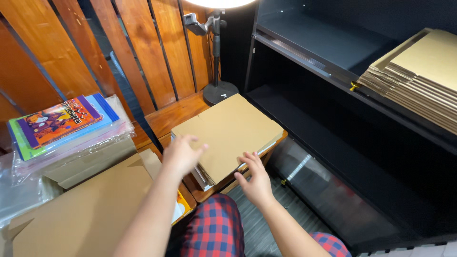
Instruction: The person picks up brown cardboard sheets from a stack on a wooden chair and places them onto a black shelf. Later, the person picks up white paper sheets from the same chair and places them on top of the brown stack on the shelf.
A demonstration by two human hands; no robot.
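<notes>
While both forearms reach forward, the left hand (181,153) and right hand (255,177) rest open-fingered, gripping nothing, on the cardboard sheet (228,133).

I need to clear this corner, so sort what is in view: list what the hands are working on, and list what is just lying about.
In hand:
- left hand on the flat cardboard sheet
- right hand at its near edge
- small wooden table under it

Lying about:
- colourful booklets in plastic sleeves
- stack of flat cardboard on the black shelf
- lamp stand
- open carton

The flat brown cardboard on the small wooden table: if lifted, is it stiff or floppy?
The cardboard looks flat and thin, so probably fairly stiff and light. Lying loose on a stack, it may slide when the right hand pushes its edge.
</notes>
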